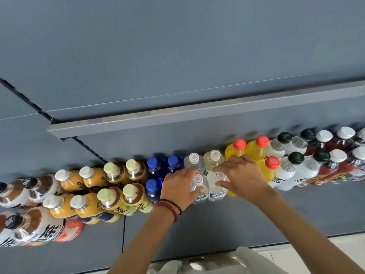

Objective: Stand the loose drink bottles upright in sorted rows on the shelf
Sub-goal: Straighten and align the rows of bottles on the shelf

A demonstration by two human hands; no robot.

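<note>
Place: a shop, drinks aisle.
Shelf (217,224): grey metal retail shelving, with a second shelf (177,115) above carrying a front price-strip rail.
Upright: slotted bracket strip (29,101) at 10 o'clock.
Stock: bottles (130,186) standing upright two deep, grouped by kind and cap colour, labels alike within groups.

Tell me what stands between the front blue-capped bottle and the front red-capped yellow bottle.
Head view: two clear white-capped bottles, one under the left hand, one under the right hand.
</note>
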